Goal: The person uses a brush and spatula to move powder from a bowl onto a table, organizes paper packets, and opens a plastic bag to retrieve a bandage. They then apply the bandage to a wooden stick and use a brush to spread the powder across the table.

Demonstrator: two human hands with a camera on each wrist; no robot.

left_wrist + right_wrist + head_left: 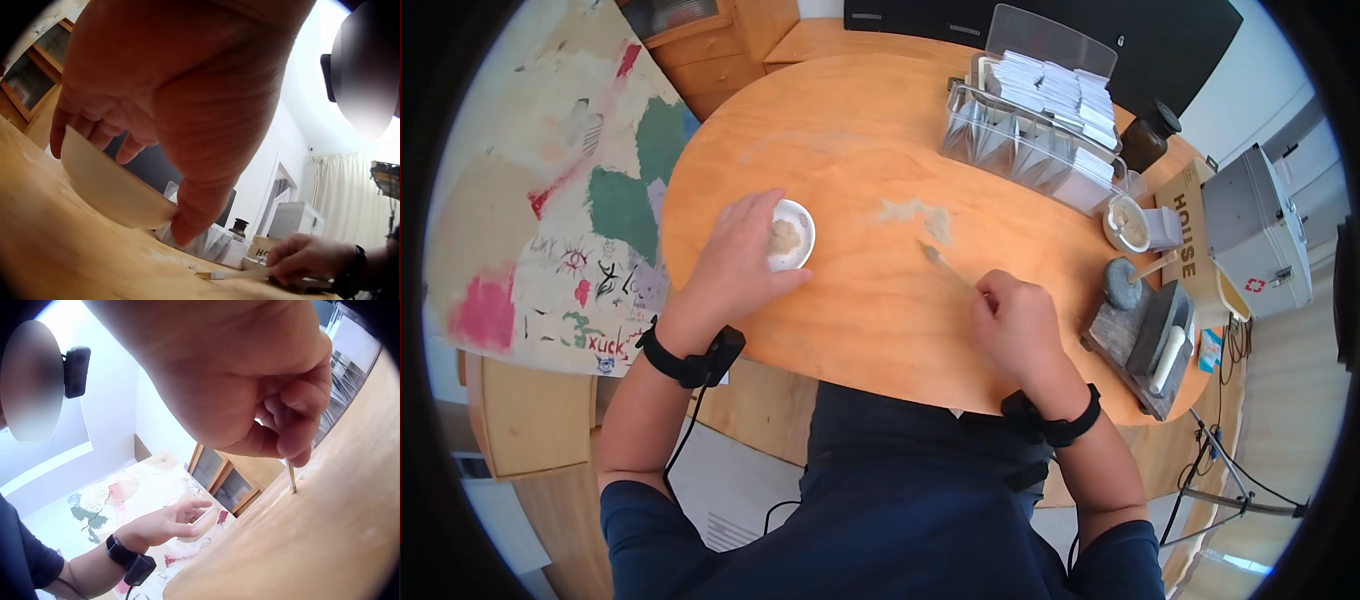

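My left hand [740, 245] grips a small white bowl [805, 222] by its rim, thumb on one side and fingers on the other. Some beige powder [783, 238] lies inside. In the left wrist view the bowl [106, 184] is tilted and close over the tabletop. My right hand [1018, 325] pinches a thin flat brush [950, 265] by its handle, bristles pointing away to the left. Just beyond the bristle tip, a patch of pale powder [938, 224] is spread on the wooden table [850, 310].
A clear box [1020, 150] of white paper packets stands at the back. Along the right are a dark jar [1148, 138], a white mortar [1112, 238], a stone slab [1112, 325] with a round grey stone [1122, 284], and a silver case [1250, 235]. A painted cloth [550, 120] lies left.
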